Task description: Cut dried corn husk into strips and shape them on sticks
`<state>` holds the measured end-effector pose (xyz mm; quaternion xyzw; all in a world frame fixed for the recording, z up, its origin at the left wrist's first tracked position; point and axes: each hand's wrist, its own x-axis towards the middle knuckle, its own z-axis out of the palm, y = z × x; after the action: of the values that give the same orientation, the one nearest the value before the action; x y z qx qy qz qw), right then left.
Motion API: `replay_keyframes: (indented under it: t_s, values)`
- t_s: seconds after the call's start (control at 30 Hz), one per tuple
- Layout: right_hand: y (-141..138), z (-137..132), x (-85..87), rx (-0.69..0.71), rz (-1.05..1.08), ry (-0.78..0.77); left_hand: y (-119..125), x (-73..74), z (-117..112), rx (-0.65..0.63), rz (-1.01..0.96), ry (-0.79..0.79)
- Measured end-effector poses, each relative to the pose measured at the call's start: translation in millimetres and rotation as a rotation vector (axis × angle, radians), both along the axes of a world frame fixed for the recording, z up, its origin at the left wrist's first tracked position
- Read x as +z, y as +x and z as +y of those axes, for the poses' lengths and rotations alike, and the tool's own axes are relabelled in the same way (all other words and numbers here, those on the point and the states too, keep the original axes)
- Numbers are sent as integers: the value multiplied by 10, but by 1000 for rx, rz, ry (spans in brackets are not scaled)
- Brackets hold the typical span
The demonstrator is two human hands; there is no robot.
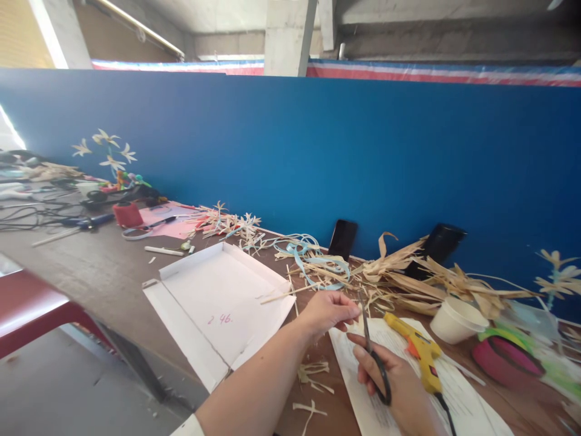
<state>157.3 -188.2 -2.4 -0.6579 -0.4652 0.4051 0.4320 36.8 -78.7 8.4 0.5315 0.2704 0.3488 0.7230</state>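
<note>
Tabletop open leftward; right hand grips scissors.

The only marking that can be read is a handwritten "2 46." in pink ink, on the inner face of the white cardboard tray near its front edge. Just right of that tray, a printed paper sheet carries lines of text too small to read

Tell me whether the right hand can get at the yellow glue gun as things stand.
Probably yes: the glue gun lies just beside the right hand on the printed sheet, nothing between them. But that hand grips the scissors, so it likely must free itself first.
</note>
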Motion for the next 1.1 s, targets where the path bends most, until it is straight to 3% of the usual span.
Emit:
replay_keyframes:
  t_s: [1.1]
  values:
    - [-20, 8, 17, -34, -28, -39, 8, -10, 6, -17, -8, -38]
